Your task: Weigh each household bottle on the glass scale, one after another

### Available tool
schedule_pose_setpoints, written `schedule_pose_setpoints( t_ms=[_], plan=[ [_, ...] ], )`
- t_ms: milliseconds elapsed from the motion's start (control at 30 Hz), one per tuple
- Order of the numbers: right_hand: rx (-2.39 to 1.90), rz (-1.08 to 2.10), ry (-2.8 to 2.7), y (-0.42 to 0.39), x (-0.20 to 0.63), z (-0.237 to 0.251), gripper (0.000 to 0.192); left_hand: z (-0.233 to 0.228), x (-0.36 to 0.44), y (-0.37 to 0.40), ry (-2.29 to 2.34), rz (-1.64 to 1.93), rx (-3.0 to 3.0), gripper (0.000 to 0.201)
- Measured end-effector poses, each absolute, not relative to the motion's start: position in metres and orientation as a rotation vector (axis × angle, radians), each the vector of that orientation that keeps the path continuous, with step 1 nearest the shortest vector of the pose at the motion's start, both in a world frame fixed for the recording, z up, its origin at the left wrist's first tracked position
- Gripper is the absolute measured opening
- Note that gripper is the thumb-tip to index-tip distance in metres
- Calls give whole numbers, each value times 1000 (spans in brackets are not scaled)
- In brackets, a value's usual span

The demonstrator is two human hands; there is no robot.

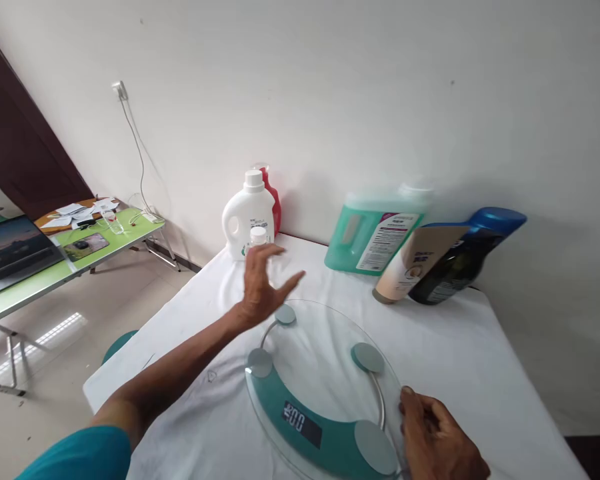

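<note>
Round glass bathroom scale [325, 387] with a teal band and 4 grey pads lies flat on the white-clothed table [480, 360]; the right hand [437, 437] touches its right rim, grip half curled around nothing. Just past its far-left edge the left hand [263, 283] hovers open-fingered, nearest a small white-capped bottle [258, 237]. Behind, a white detergent jug [247, 217], a green jug [375, 230] and 2 leaning bottles line the wall.

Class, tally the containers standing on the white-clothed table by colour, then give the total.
White plastic jug: 1
Red bottle: 1
Green liquid jug: 1
Beige bottle: 1
Dark bottle with blue cap: 1
Small white-capped bottle: 1
Total: 6
</note>
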State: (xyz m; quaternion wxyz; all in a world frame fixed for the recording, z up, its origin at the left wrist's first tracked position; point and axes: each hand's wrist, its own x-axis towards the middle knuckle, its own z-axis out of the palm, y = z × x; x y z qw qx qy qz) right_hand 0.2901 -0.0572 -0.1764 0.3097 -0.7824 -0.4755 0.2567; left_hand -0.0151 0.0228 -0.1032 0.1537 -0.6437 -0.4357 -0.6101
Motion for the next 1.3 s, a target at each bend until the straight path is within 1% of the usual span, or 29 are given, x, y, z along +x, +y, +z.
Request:
schedule_pose_setpoints(
  t_ms=[100,167,200,267,367,500,567,700,867,1000,1100,1200,1300],
  plan=[
    [-2052,647,-1263,-57,289,-180,43,-120,-69,19,-1619,-1771,-1634,90],
    [-2040,612,-1256,-56,289,-185,43,-137,-86,29,-1852,-1833,-1740,104],
    [-2030,598,-1255,-56,289,-188,43,-145,-89,36,-1938,-1873,-1815,105],
    [-1994,572,-1258,-56,289,-192,45,-155,-87,47,-2050,-1962,-1907,100],
    [-1922,533,-1273,-57,288,-195,46,-160,-78,59,-2142,-2090,-1838,83],
    [-1875,530,-1291,-59,286,-194,46,-160,-74,68,-2206,-2113,-1690,61],
    [-1873,530,-1285,-59,284,-192,45,-161,-75,72,-2199,-2127,-1649,56],
    [-1868,549,-1274,-60,282,-189,46,-152,-82,73,-2142,-2171,-1586,57],
    [-1822,525,-1282,-59,281,-192,42,-107,-81,48,-2059,-2238,-1738,65],
    [-1806,510,-1277,-57,282,-197,41,-78,-53,11,-2025,-2250,-2082,56],
    [-1810,512,-1278,-56,282,-198,41,-78,-21,-14,-2002,-2299,-2347,54],
    [-1791,518,-1297,-57,283,-198,42,-90,10,-31,-2019,-2311,-2493,59],
    [-1756,520,-1315,-59,283,-198,43,-104,32,-39,-2062,-2239,-2546,63]
  ],
)
